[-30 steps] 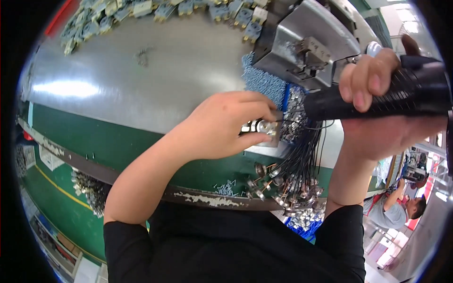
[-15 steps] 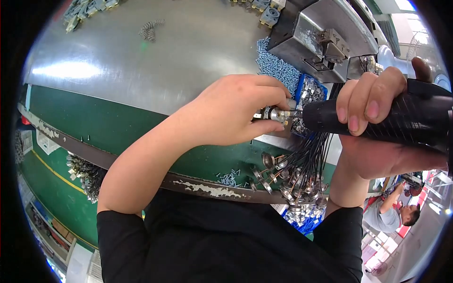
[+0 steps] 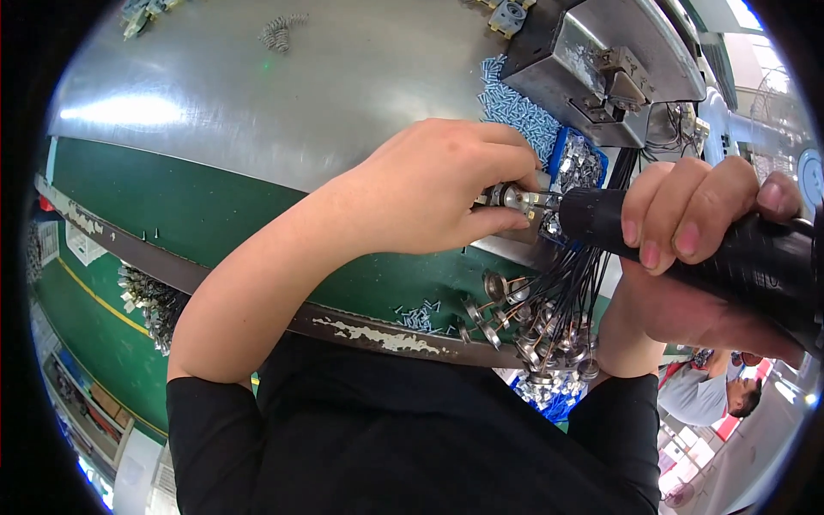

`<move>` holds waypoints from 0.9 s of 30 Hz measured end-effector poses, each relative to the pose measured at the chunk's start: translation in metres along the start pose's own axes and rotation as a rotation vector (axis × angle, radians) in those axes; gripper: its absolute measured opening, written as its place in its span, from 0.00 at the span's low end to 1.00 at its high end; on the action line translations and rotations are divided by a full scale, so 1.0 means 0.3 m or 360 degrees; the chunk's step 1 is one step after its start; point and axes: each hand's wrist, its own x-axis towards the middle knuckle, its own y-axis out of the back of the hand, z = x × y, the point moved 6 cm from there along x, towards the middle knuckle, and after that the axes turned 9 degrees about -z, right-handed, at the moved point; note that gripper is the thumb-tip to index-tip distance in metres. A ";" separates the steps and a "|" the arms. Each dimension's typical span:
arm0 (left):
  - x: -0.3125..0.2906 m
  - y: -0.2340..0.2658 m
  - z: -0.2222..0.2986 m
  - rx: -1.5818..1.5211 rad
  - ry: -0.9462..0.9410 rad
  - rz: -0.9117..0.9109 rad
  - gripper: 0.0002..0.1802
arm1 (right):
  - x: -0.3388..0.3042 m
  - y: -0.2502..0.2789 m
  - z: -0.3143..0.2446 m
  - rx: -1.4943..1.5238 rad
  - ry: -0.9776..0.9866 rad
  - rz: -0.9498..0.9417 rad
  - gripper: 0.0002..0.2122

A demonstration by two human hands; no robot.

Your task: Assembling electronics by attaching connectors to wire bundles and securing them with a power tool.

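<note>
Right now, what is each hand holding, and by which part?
The right hand grips the black power screwdriver around its barrel. The left hand pinches a small metal part at the driver's tip, by its end.

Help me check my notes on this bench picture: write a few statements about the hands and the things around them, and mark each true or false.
1. The right hand grips a black power screwdriver. True.
2. The left hand lies flat on the steel table. False: it pinches a small metal part at the tool's tip.
3. Black wires with metal ends hang below the hands. True.
4. The blue tray holds red caps. False: it holds small silvery pieces.
</note>
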 end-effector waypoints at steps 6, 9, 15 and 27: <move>0.004 -0.010 0.000 0.0009 -0.0011 0.0016 0.16 | 0.057 0.008 0.063 -0.0033 -0.0011 0.0003 0.58; 0.002 -0.010 -0.004 -0.0023 -0.0009 0.0037 0.15 | 0.043 0.005 0.047 -0.0059 -0.0013 0.0004 0.58; 0.007 0.000 0.008 -0.0024 -0.0012 0.0018 0.15 | 0.026 -0.034 0.012 -0.0123 -0.0003 0.0001 0.59; -0.026 -0.010 0.023 0.0056 -0.0187 0.0113 0.16 | -0.096 0.242 -0.099 -0.0177 0.0134 0.0094 0.59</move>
